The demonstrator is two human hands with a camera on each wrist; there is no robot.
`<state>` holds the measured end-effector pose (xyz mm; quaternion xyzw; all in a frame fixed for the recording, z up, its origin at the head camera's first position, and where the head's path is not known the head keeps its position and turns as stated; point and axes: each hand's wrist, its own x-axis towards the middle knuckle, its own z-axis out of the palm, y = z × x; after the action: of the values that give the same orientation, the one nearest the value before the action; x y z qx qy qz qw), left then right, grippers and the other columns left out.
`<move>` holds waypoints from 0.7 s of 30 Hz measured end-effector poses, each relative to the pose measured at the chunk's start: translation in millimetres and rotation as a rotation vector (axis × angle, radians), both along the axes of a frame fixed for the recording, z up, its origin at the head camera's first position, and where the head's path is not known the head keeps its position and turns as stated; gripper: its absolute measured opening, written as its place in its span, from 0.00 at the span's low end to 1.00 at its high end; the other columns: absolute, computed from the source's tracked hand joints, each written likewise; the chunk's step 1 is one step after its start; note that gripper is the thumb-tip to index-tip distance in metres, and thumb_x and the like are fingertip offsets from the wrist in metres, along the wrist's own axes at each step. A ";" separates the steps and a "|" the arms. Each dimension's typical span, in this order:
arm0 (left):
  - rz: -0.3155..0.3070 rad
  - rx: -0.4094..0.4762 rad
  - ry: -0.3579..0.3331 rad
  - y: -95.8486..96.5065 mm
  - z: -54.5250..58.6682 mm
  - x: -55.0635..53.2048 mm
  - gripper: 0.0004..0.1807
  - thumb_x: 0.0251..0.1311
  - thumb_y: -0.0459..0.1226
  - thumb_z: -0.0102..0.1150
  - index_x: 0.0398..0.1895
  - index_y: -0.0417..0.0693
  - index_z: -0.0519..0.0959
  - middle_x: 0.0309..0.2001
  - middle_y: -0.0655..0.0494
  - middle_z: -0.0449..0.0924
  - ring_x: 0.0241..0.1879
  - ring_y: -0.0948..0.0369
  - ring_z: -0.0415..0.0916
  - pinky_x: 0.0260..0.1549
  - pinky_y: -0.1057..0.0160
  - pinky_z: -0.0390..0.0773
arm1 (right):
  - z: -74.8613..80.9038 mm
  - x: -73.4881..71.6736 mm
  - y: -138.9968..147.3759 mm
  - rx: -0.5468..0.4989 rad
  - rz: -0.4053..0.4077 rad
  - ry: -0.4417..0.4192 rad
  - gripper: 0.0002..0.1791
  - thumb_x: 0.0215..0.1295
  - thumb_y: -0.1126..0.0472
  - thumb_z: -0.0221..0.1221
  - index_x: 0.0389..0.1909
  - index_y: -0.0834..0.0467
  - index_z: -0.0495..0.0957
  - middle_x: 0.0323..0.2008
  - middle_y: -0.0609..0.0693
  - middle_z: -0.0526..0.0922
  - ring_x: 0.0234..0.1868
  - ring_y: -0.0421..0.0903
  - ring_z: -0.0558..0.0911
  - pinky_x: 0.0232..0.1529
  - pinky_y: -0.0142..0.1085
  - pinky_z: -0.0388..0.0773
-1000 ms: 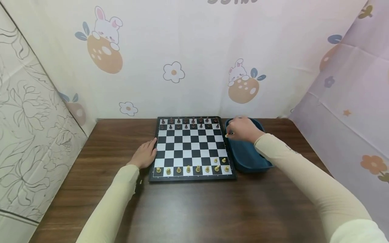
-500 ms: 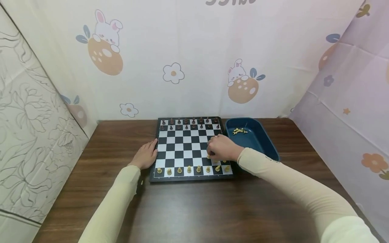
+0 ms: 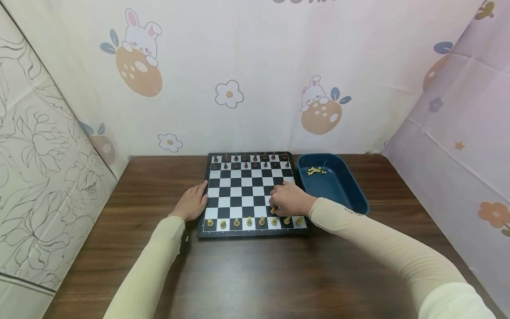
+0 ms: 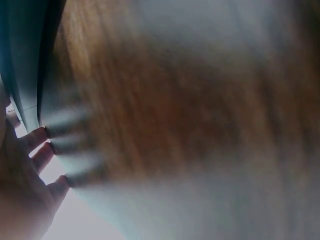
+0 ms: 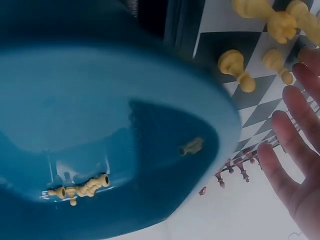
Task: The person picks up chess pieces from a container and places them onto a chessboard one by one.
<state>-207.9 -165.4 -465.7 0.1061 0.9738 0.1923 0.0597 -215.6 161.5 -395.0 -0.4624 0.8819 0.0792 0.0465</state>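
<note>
A black-and-white chessboard [image 3: 241, 191] lies on the table, with dark red chess pieces [image 3: 255, 157] along its far side and a row of cream chess pieces [image 3: 249, 221] along its near side. My right hand [image 3: 291, 199] is low over the board's near right part. Its fingertips pinch a cream pawn [image 3: 272, 211] at the square in front of the near row. Two more cream pawns [image 5: 235, 70] stand beside the fingers in the right wrist view. Against the board's left edge rests my left hand [image 3: 189, 203], fingers straight; the left wrist view shows its fingertips [image 4: 60, 184] touching the frame.
A blue tray [image 3: 346, 188] stands close to the board's right side. Several cream chess pieces [image 3: 316, 171] lie in it near its far left corner. The wooden table [image 3: 255, 274] runs back to a patterned curtain [image 3: 263, 66].
My right hand has come from above the tray to the near right of the board, bringing a cream pawn down to a square. My left hand has stayed at the board's edge.
</note>
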 end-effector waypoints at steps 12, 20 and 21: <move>-0.005 -0.001 0.012 -1.7 -2.9 -2.0 0.31 0.72 0.42 0.34 0.74 0.38 0.47 0.70 0.35 0.53 0.69 0.41 0.50 0.67 0.46 0.49 | 22.9 -22.5 37.9 -0.068 -0.175 0.015 0.09 0.56 0.48 0.66 0.33 0.48 0.85 0.33 0.43 0.82 0.35 0.43 0.76 0.38 0.40 0.72; -0.004 -0.009 0.009 -0.8 -1.7 -2.0 0.31 0.72 0.42 0.34 0.74 0.38 0.47 0.70 0.35 0.53 0.69 0.42 0.51 0.67 0.47 0.50 | 20.6 -62.5 97.4 -0.134 -0.314 0.101 0.06 0.54 0.57 0.66 0.30 0.54 0.86 0.28 0.46 0.82 0.26 0.42 0.75 0.26 0.38 0.73; -0.002 -0.009 0.008 -0.7 -1.4 -1.8 0.31 0.72 0.42 0.34 0.74 0.38 0.48 0.70 0.35 0.53 0.69 0.42 0.51 0.67 0.47 0.50 | 18.2 -67.1 103.5 -0.125 -0.322 0.102 0.06 0.53 0.58 0.66 0.31 0.55 0.86 0.29 0.48 0.82 0.26 0.43 0.76 0.26 0.39 0.74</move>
<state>-209.8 -166.0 -467.1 0.1076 0.9747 0.1875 0.0562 -282.7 265.0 -376.8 -0.3125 0.9490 0.0391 -0.0152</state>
